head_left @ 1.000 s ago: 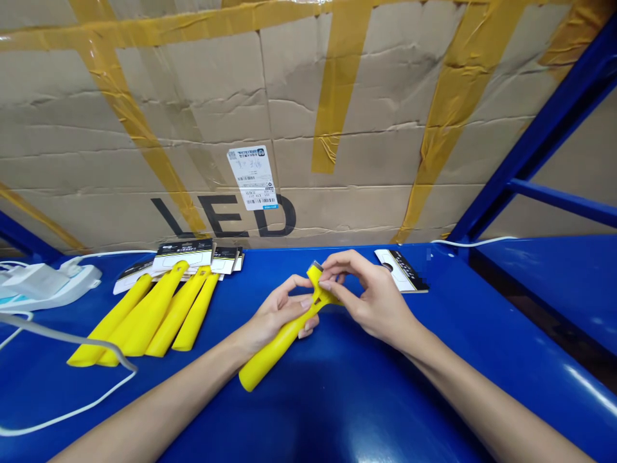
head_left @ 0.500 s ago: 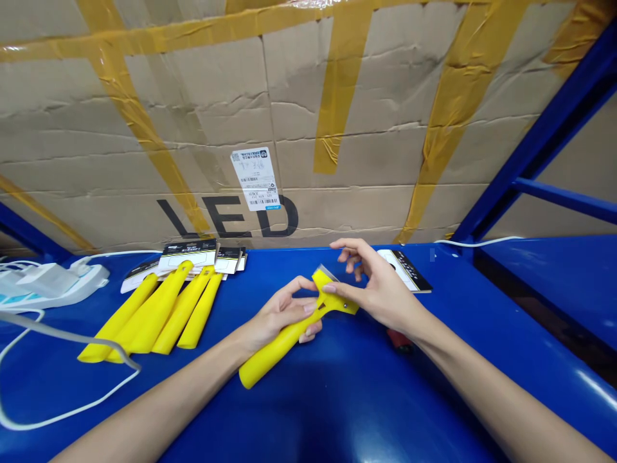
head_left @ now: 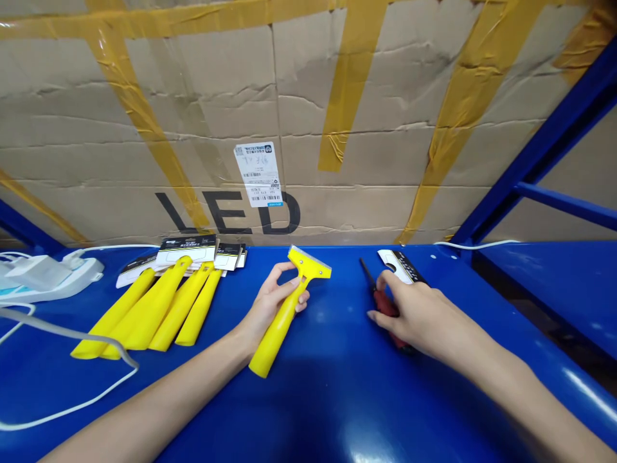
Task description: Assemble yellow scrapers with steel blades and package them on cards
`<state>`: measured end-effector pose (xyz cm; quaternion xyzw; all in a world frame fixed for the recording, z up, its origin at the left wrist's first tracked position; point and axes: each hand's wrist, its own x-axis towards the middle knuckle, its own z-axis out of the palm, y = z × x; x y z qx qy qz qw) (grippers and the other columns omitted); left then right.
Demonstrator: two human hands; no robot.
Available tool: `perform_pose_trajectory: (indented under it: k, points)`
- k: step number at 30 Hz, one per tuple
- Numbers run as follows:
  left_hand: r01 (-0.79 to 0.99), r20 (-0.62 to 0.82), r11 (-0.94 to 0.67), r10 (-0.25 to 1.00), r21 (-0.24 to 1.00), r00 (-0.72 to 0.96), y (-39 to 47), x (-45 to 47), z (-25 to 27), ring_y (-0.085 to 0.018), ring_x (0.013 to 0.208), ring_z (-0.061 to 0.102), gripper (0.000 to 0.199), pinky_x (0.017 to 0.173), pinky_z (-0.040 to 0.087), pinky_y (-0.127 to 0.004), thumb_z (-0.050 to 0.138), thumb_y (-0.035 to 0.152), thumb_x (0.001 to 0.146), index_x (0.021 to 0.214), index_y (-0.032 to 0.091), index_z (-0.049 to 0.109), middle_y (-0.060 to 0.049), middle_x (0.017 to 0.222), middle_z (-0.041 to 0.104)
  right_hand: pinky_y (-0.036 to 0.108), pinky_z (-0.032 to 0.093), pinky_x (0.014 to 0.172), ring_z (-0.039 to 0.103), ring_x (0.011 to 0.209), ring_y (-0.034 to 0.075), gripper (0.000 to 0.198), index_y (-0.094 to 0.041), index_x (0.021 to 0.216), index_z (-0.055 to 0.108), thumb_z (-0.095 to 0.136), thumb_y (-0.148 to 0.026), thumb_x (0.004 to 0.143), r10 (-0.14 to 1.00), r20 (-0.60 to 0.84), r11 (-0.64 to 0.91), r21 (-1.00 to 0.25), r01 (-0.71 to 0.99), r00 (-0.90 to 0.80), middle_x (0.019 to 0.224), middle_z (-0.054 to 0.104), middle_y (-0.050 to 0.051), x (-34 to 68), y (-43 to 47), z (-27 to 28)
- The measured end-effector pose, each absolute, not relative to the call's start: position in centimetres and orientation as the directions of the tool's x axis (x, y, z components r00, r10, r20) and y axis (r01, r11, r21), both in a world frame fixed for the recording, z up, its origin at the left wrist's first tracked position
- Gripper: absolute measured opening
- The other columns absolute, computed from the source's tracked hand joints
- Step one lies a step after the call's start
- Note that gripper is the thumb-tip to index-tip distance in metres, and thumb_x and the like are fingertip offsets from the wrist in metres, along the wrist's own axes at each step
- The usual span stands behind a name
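My left hand [head_left: 279, 296] is closed round the neck of a yellow scraper [head_left: 274, 331], held tilted above the blue surface. Two screws show in the scraper's head, and a blade runs along its top edge. On the right, my right hand [head_left: 419, 315] has its thumb and index finger curled about the red handle of a screwdriver [head_left: 384, 302]. The screwdriver's dark shaft points away toward the box; part of its handle is hidden under the hand. Just behind that hand lies a black-and-white header card [head_left: 403, 265].
Several yellow scraper handles [head_left: 159, 308] with header cards [head_left: 186, 251] lie on the left. A white power strip [head_left: 72, 280] and loose cables [head_left: 96, 335] are beyond them. A taped cardboard box [head_left: 216, 128] stands behind, with a blue metal frame [head_left: 544, 141] at right.
My right hand has left the scraper's head and moved right and down to the screwdriver. My left hand has shifted slightly left and turned the scraper more upright.
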<state>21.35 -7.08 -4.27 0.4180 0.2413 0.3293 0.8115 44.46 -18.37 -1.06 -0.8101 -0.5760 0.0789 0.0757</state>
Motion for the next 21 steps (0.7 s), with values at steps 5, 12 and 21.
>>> perform_pose_trajectory:
  k: [5, 12, 21]
  points:
    - [-0.315, -0.158, 0.391, 0.808, 0.865, 0.568, -7.3, 21.5, -4.2, -0.009, 0.057, 0.052, 0.050, 0.054, 0.038, -0.016, 0.079, 0.030, 0.081, 0.118, 0.024, 0.046, 0.002, 0.065, 0.059, 0.030, 0.045, 0.054, 0.062, 0.058, 0.017, 0.029, -0.027, 0.114, 0.068, 0.059, -0.041, 0.090, 0.961, 0.066, -0.170, -0.629, 0.759, 0.270, 0.084, 0.075, 0.001, 45.1, -18.8, -2.0]
    - [-0.308, -0.200, 0.382, 0.849, 0.871, 0.489, -7.0, 21.8, -4.3, -0.009, 0.056, 0.054, 0.061, 0.056, 0.042, -0.016, 0.085, 0.033, 0.074, 0.119, 0.024, 0.044, 0.000, 0.065, 0.063, 0.036, 0.060, 0.087, 0.074, 0.102, 0.027, 0.036, -0.024, 0.104, 0.080, 0.076, -0.051, 0.081, 0.925, 0.191, 0.006, -0.871, 0.490, 0.329, 0.106, 0.080, 0.007, 45.8, -19.0, -0.6]
    - [-0.269, -0.205, 0.380, 0.837, 0.885, 0.508, -7.1, 21.7, -4.1, -0.010, 0.055, 0.054, 0.061, 0.051, 0.037, -0.014, 0.085, 0.035, 0.074, 0.117, 0.025, 0.044, 0.001, 0.066, 0.063, 0.043, 0.065, 0.083, 0.076, 0.098, 0.032, 0.040, -0.023, 0.099, 0.082, 0.080, -0.055, 0.074, 0.927, 0.198, 0.041, -0.898, 0.439, 0.319, 0.103, 0.080, 0.010, 45.4, -19.0, -0.3]
